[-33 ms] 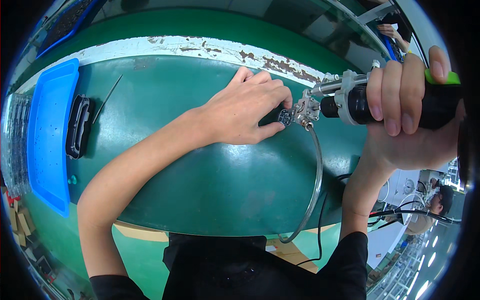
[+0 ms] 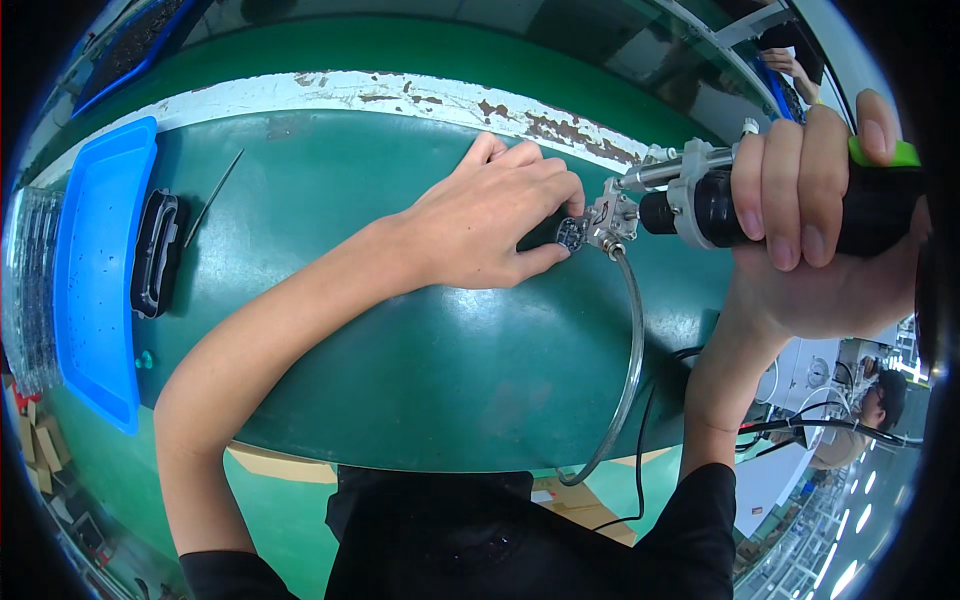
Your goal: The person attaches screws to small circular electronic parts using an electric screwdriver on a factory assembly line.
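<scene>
My left hand [image 2: 500, 215] rests on the green bench, its thumb and index finger closed on a small round dark part [image 2: 571, 234] with silvery details. Most of that part is hidden by the fingers and the tool head. At the right, the fingers of my right hand [image 2: 800, 200] wrap around the black body of a powered screwdriver [image 2: 712, 205]. Its metal nose block [image 2: 608, 217] points left and meets or nearly meets the round part; contact is hard to tell. A clear feed hose [image 2: 634, 350] curves from the block down toward the bench's near edge.
At the left stand a blue tray [image 2: 95, 270] with dark specks, a black molded housing [image 2: 158, 255] and a thin metal rod [image 2: 214, 198]. Stacked clear plastic trays [image 2: 30, 290] lie beyond. A black cable [image 2: 645, 430] hangs near the hose. Other people sit at far right.
</scene>
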{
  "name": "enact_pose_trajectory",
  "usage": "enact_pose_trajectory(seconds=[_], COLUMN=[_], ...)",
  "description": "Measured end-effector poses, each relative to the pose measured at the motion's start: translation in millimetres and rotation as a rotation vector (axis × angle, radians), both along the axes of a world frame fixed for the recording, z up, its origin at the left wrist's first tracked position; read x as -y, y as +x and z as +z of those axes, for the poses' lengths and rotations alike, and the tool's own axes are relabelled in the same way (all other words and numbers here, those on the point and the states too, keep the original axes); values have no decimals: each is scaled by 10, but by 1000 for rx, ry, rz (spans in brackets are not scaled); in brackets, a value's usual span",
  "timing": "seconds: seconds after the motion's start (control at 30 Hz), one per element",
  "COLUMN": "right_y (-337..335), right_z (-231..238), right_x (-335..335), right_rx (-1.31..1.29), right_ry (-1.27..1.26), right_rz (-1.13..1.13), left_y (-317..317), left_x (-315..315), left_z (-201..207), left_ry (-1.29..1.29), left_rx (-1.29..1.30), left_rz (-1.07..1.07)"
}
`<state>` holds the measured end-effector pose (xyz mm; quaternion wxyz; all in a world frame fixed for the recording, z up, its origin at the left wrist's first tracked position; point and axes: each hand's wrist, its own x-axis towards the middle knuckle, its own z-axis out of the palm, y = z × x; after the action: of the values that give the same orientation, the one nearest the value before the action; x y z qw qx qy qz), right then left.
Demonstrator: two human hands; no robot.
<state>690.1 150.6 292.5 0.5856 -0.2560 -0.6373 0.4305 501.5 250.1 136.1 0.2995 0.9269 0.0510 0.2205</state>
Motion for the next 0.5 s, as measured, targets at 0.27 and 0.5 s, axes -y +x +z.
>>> enact_pose_trajectory(seconds=[0.27, 0.5], right_y=[32, 15], right_z=[-39, -70], right_x=[-31, -45], right_rx=[2, -9], right_ry=[4, 18], right_rz=[21, 29], left_y=[-16, -14], left_x=[1, 1], left_z=[-1, -14], left_ry=[10, -1], left_rx=[-5, 10], left_rz=[10, 6])
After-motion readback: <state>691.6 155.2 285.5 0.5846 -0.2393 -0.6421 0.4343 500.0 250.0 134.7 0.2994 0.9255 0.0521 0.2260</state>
